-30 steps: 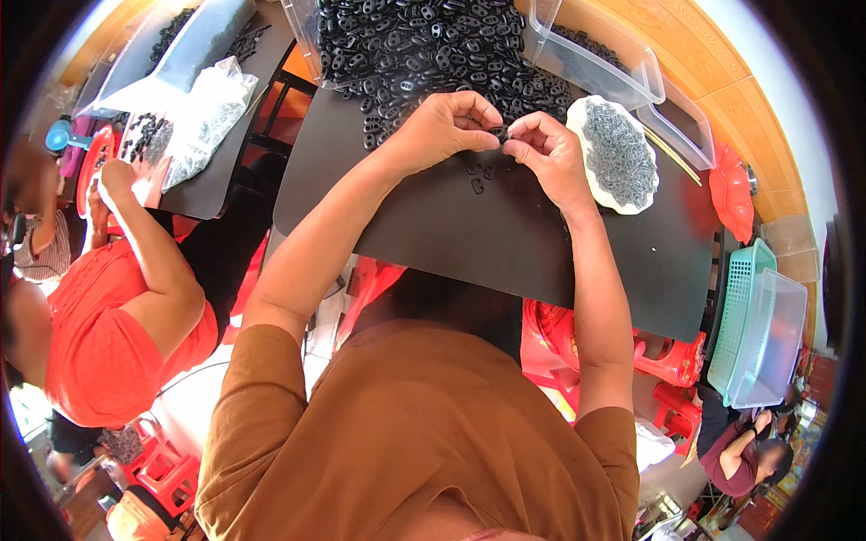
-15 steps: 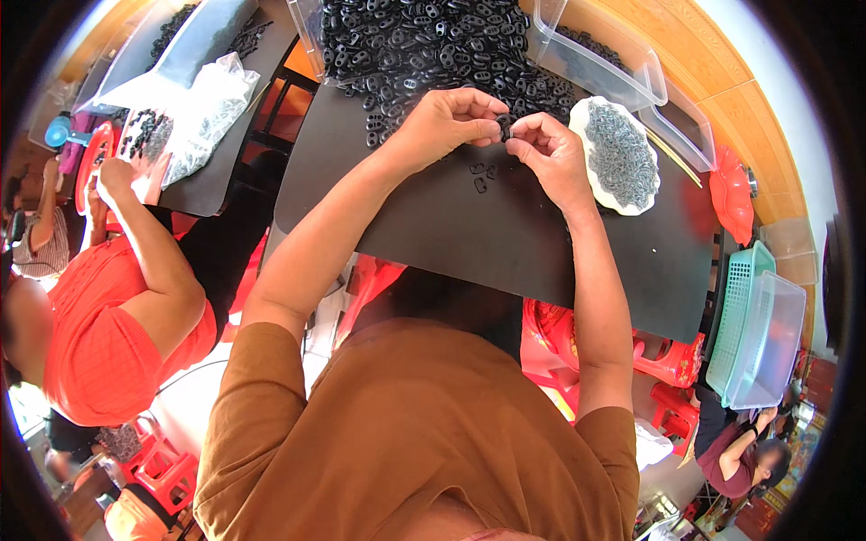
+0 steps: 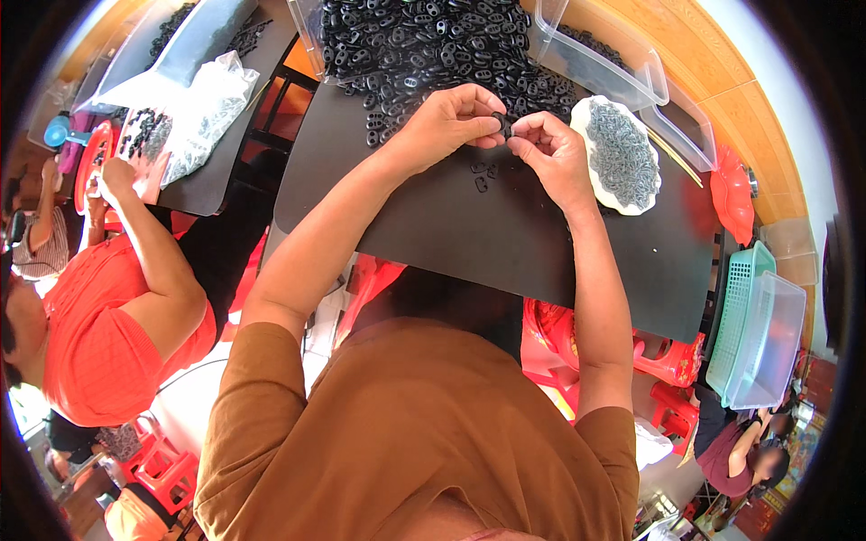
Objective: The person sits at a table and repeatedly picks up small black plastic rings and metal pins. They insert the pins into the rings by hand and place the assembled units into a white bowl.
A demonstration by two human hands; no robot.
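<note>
My left hand (image 3: 448,121) and my right hand (image 3: 552,155) meet above the black table (image 3: 469,234), both pinching one small black plastic piece (image 3: 503,123) between their fingertips. Just beyond the hands lies a big heap of the same black pieces (image 3: 424,45). A few loose black pieces (image 3: 481,177) lie on the table under my hands. To the right of my right hand stands a white plate (image 3: 622,155) full of small grey metal parts.
Clear plastic bins (image 3: 622,72) stand at the back right. A red dish (image 3: 731,194) and a green basket with a clear box (image 3: 758,329) are on the right. On the left a person in an orange shirt (image 3: 108,334) works at another table with a plastic bag (image 3: 203,113).
My two hands have stayed together on the small black piece, shifting only slightly. The person on the left has kept a hand at the other table.
</note>
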